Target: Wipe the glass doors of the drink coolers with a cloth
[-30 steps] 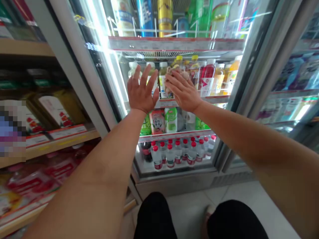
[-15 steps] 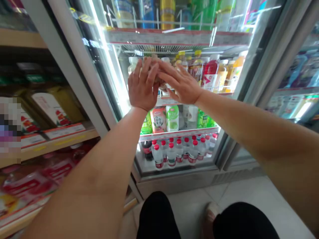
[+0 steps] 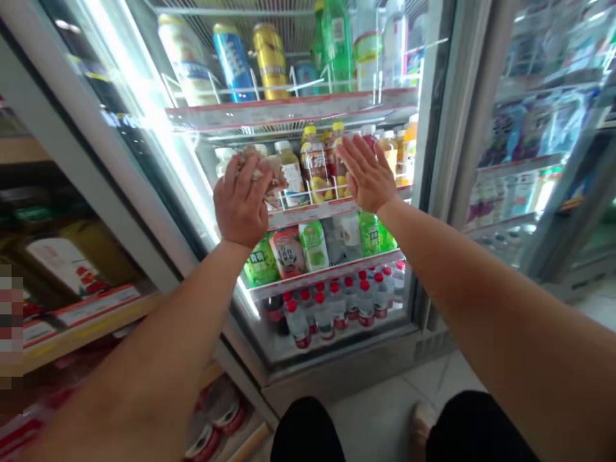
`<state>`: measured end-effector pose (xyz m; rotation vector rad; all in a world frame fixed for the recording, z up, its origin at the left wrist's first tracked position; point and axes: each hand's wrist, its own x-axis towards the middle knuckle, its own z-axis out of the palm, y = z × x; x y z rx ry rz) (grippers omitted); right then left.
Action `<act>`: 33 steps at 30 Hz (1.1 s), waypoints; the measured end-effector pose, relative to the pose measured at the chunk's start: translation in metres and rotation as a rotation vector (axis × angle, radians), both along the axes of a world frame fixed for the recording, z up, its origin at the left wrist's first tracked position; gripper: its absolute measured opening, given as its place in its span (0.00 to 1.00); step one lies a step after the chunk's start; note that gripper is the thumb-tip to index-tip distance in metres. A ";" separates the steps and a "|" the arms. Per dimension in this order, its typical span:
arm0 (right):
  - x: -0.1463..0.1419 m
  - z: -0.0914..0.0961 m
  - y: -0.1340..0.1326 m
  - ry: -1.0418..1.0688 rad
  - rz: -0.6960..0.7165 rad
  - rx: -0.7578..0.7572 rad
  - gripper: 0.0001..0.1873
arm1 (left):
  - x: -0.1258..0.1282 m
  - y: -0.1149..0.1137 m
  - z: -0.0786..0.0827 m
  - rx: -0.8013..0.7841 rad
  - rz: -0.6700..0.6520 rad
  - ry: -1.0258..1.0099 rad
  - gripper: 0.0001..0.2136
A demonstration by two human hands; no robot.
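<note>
I face the glass door (image 3: 158,147) of a lit drinks fridge. My left hand (image 3: 243,208) presses a crumpled pale cloth (image 3: 262,165) against the glass, with the fingers curled over it, level with the shelf of juice bottles (image 3: 315,170). My right hand (image 3: 368,174) lies flat on the same glass a little to the right. Its fingers are spread and it holds nothing. The two hands are apart.
Behind the glass are tall cans (image 3: 231,58) on top, green cartons (image 3: 312,244) lower down and red-capped water bottles (image 3: 337,307) at the bottom. A wooden shelf (image 3: 91,321) of goods stands to the left and another fridge (image 3: 524,147) to the right. My black-clad knees (image 3: 308,430) are above the tiled floor.
The cloth went from my right hand to my left as the hands met. The left hand then slid left with it, the right moved right and opened flat, and the view shifted.
</note>
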<state>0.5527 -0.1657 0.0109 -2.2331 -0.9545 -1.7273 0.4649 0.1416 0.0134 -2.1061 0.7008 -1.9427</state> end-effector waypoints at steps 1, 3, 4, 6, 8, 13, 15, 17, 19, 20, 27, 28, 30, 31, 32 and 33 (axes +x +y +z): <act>0.000 0.000 0.001 0.003 0.008 0.010 0.33 | -0.004 0.001 -0.001 0.047 -0.019 -0.005 0.24; 0.000 -0.001 0.001 0.002 0.019 0.028 0.34 | -0.012 0.004 -0.005 0.119 -0.040 0.030 0.23; 0.001 -0.001 0.000 -0.001 0.024 0.034 0.35 | -0.017 0.004 -0.007 0.149 -0.031 0.071 0.22; 0.003 -0.003 0.000 -0.010 0.033 0.039 0.36 | -0.024 0.003 -0.010 0.198 0.004 0.155 0.17; 0.004 -0.004 -0.001 -0.013 0.039 0.036 0.36 | -0.027 -0.001 -0.010 0.233 0.012 0.204 0.10; 0.005 -0.005 -0.001 -0.017 0.018 0.042 0.35 | -0.007 -0.016 0.014 0.288 -0.038 0.339 0.09; 0.005 -0.005 0.000 -0.036 0.001 0.039 0.35 | 0.005 -0.023 0.032 0.250 -0.055 0.350 0.11; 0.006 -0.005 -0.001 -0.049 -0.014 0.034 0.35 | 0.014 -0.031 0.052 0.169 -0.071 0.327 0.13; 0.006 -0.006 -0.001 -0.051 -0.024 0.026 0.34 | 0.019 -0.040 0.069 0.124 -0.066 0.305 0.16; 0.006 -0.006 -0.002 -0.050 -0.026 0.022 0.34 | 0.020 -0.043 0.075 0.117 -0.058 0.287 0.17; 0.006 -0.005 -0.001 -0.037 -0.051 0.019 0.34 | 0.022 -0.041 0.071 0.082 -0.005 0.078 0.24; 0.006 -0.005 -0.001 -0.034 -0.057 0.013 0.34 | 0.023 -0.039 0.069 0.076 -0.010 0.014 0.26; 0.005 -0.005 -0.002 -0.025 -0.076 -0.001 0.33 | 0.027 -0.035 0.067 0.069 -0.034 -0.115 0.29; 0.005 -0.005 -0.002 -0.020 -0.084 -0.005 0.33 | 0.029 -0.034 0.067 0.062 -0.036 -0.153 0.29; 0.005 -0.004 -0.002 -0.013 -0.090 -0.010 0.33 | 0.029 -0.035 0.067 0.050 -0.028 -0.172 0.28; 0.005 -0.004 -0.002 -0.004 -0.092 -0.012 0.34 | 0.029 -0.036 0.066 0.036 -0.007 -0.165 0.28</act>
